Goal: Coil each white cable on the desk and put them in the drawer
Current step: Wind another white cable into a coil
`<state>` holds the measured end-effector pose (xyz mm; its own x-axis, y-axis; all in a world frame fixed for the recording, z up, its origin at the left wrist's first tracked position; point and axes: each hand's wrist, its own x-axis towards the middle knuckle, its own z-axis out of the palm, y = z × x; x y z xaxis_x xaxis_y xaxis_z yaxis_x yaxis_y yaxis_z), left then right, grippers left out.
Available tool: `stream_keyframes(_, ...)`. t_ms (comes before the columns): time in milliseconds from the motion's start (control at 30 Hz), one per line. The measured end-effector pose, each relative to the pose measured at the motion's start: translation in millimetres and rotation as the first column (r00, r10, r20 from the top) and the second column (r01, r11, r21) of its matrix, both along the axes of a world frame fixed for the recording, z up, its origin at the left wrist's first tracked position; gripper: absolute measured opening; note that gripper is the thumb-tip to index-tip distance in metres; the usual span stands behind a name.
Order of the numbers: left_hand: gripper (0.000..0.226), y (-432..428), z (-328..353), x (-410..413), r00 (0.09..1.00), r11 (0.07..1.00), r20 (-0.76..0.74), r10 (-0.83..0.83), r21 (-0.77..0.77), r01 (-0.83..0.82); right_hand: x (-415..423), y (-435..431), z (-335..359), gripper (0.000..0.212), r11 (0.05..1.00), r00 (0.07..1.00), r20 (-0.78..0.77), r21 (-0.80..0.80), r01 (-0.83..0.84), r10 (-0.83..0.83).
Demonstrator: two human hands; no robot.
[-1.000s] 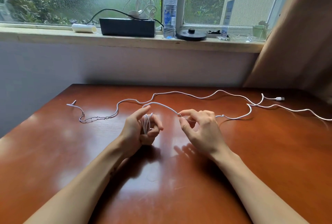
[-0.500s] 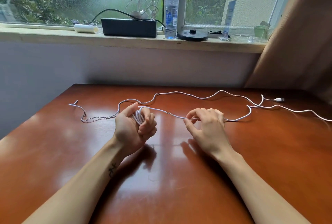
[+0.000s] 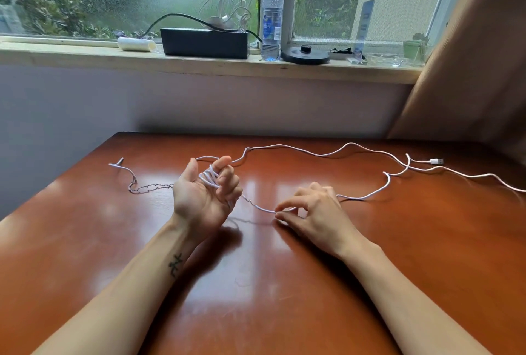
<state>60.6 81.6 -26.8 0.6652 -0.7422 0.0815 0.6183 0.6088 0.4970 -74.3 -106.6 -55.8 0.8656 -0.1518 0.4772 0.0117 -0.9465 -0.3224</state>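
Note:
My left hand (image 3: pixel 203 191) is turned palm up over the desk, with several loops of a white cable (image 3: pixel 209 179) wound round its curled fingers. From those loops the cable runs right to my right hand (image 3: pixel 311 212), which pinches it between thumb and forefinger just above the desk (image 3: pixel 256 283). Past that hand it curves on to the right (image 3: pixel 378 191). A second white cable (image 3: pixel 313 152) lies in waves across the far part of the desk; its left end (image 3: pixel 119 161) is near the left edge. A USB plug (image 3: pixel 437 161) lies at the far right. No drawer is in view.
The desk is glossy reddish wood against a grey wall. On the window sill stand a black box (image 3: pixel 203 43) with tangled cables on top, a water bottle (image 3: pixel 271 17), a black round base (image 3: pixel 305 55) and a white roll (image 3: pixel 136 43). A brown curtain (image 3: pixel 469 70) hangs at right.
My left hand has turned palm up with more loops round its fingers. My right hand has slid right and nearer along the cable, dropping towards the desk.

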Motion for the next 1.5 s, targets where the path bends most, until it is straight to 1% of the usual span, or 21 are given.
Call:
stream_keyframes(67,0.072,-0.2,0.3,1.1,1.000,1.000,-0.005,0.019,0.009,-0.019,0.8,2.4,-1.4,0.015,0.996,0.996,0.029,0.017,-0.084,0.083)
stream_keyframes(100,0.071,-0.3,0.5,1.7,1.000,1.000,-0.004,0.023,0.015,-0.023,1.1,3.6,-2.4,0.016,0.992,0.992,0.044,0.027,-0.119,0.118)
stream_keyframes(167,0.061,-0.7,1.1,3.0,0.999,0.999,0.001,0.035,0.035,-0.035,2.1,6.3,-3.1,0.017,0.985,0.986,0.059,0.057,-0.162,0.158)
stream_keyframes(267,0.043,-3.3,1.4,4.9,0.995,0.990,0.037,0.090,0.102,-0.093,1.6,10.5,-2.6,0.019,0.975,0.979,0.038,0.093,-0.201,0.198)
stream_keyframes(333,0.033,-7.1,-0.1,6.3,0.986,0.971,0.099,0.135,0.184,-0.152,0.0,13.3,0.0,0.017,0.970,0.978,0.005,0.128,-0.207,0.208)
stream_keyframes(400,0.028,-10.4,-3.9,7.6,0.969,0.942,0.177,0.173,0.257,-0.215,-1.3,15.2,2.9,0.013,0.967,0.980,-0.019,0.169,-0.191,0.197)
stream_keyframes(433,0.028,-11.6,-6.1,7.8,0.960,0.932,0.209,0.186,0.273,-0.240,-2.2,16.1,4.2,0.012,0.966,0.982,-0.022,0.185,-0.183,0.190)
stream_keyframes(500,0.034,-12.8,-10.1,8.4,0.948,0.919,0.246,0.204,0.285,-0.272,-3.7,17.8,6.0,0.010,0.961,0.983,-0.025,0.217,-0.170,0.180)
stream_keyframes(600,0.046,-14.3,-12.4,9.5,0.937,0.919,0.273,0.218,0.267,-0.292,-6.0,20.1,7.3,0.010,0.943,0.982,-0.025,0.286,-0.171,0.186)
stream_keyframes(667,0.048,-16.6,-12.4,8.9,0.918,0.907,0.325,0.227,0.273,-0.321,-6.5,21.4,7.8,0.011,0.933,0.980,-0.028,0.313,-0.177,0.195)
stream_keyframes(733,0.050,-18.8,-13.4,6.1,0.862,0.855,0.451,0.233,0.326,-0.402,-6.5,22.7,8.8,0.012,0.935,0.981,-0.031,0.310,-0.174,0.193)
stream_keyframes(833,0.059,-19.6,-17.5,0.6,0.698,0.767,0.689,0.192,0.339,-0.545,-6.9,22.7,9.8,0.015,0.940,0.983,-0.019,0.299,-0.166,0.180)
stream_keyframes(900,0.063,-18.2,-17.8,-2.8,0.612,0.739,0.777,0.149,0.324,-0.591,-8.3,22.1,10.6,0.016,0.940,0.986,-0.001,0.304,-0.156,0.164)
stream_keyframes(1100,0.068,-12.7,-19.8,-0.5,0.469,0.676,0.879,0.082,0.297,-0.675,-9.6,20.0,15.2,0.026,0.943,0.988,0.080,0.298,-0.151,0.133)
stream_keyframes(1167,0.066,-10.5,-23.6,1.1,0.431,0.655,0.902,0.026,0.311,-0.689,-9.9,20.0,16.6,0.026,0.943,0.984,0.129,0.296,-0.155,0.122)
stream_keyframes(1267,0.059,-9.7,-24.3,-2.7,0.348,0.640,0.937,-0.039,0.291,-0.711,-8.7,19.2,16.1,0.024,0.944,0.977,0.194,0.294,-0.148,0.093)
stream_keyframes(1300,0.053,-10.3,-23.2,-4.5,0.341,0.644,0.940,-0.032,0.280,-0.712,-7.6,18.9,15.1,0.023,0.947,0.975,0.209,0.291,-0.138,0.078)
stream_keyframes(1333,0.045,-10.1,-20.5,-8.1,0.366,0.664,0.930,-0.022,0.287,-0.690,-6.4,18.5,14.0,0.020,0.951,0.974,0.221,0.286,-0.121,0.057)
stream_keyframes(1400,0.043,-9.4,-18.7,-14.2,0.367,0.701,0.929,-0.041,0.289,-0.652,-5.3,17.8,13.1,0.017,0.962,0.969,0.249,0.264,-0.070,0.002)
stream_keyframes(1467,0.036,-8.3,-17.6,-15.4,0.327,0.711,0.938,-0.118,0.310,-0.631,-6.1,16.5,14.9,0.015,0.969,0.959,0.277,0.248,-0.017,-0.054)
stream_keyframes(1500,0.044,-6.8,-15.7,-15.7,0.303,0.700,0.940,-0.159,0.324,-0.637,-7.0,15.5,16.0,0.015,0.970,0.954,0.289,0.243,0.010,-0.082)
